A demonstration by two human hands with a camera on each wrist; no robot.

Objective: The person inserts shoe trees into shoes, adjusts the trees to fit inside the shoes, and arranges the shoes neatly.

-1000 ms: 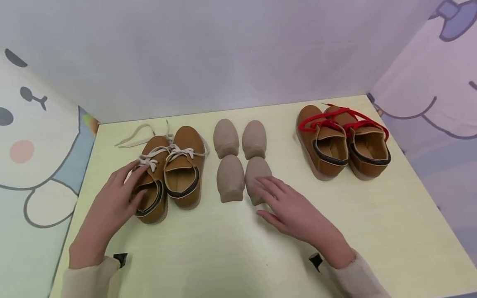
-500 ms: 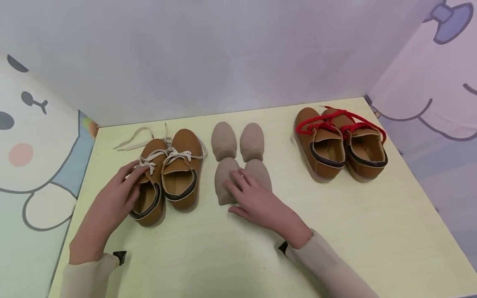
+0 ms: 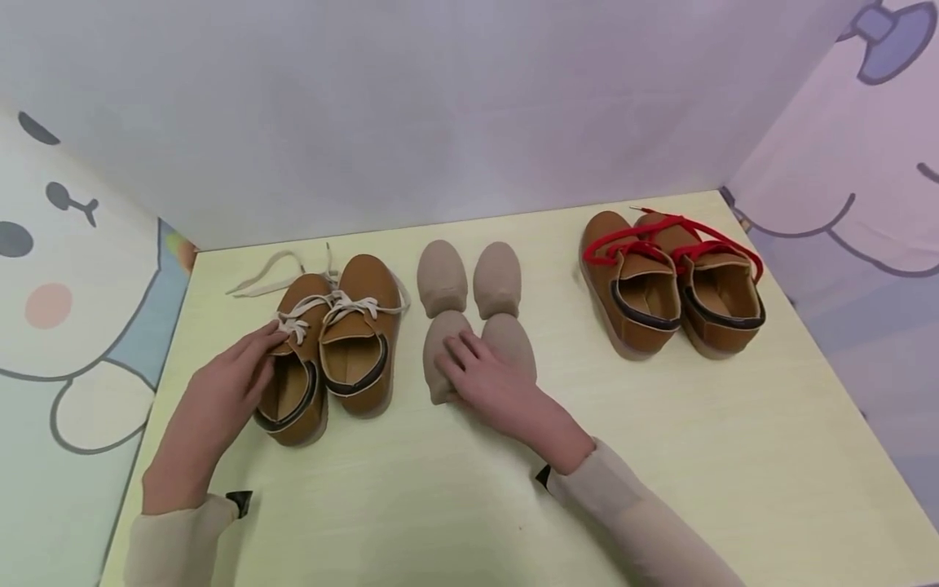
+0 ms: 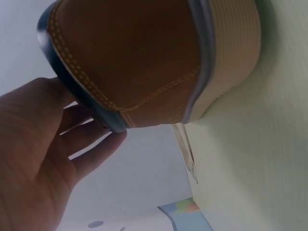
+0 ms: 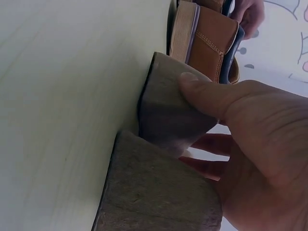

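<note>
The table (image 3: 660, 473) has its open room across the near half and between the forms and the red-laced shoes (image 3: 645, 269), which sit near its right edge; its far edge meets the wall backdrop (image 3: 469, 106). The white-laced shoes (image 3: 359, 326) stand on the left. The left hand (image 3: 220, 391) lies along the outer shoe's opening, fingertips beside the white laces (image 3: 295, 326); whether it grips cannot be told. The right hand (image 3: 491, 387) has moved over from the front-right form (image 3: 511, 346) and now grasps the front-left form (image 3: 438, 359), thumb on one side, fingers opposite, so the work seems to have passed to lifting. That form rests on the table, close against its neighbours, so sideways clearance looks slight.
</note>
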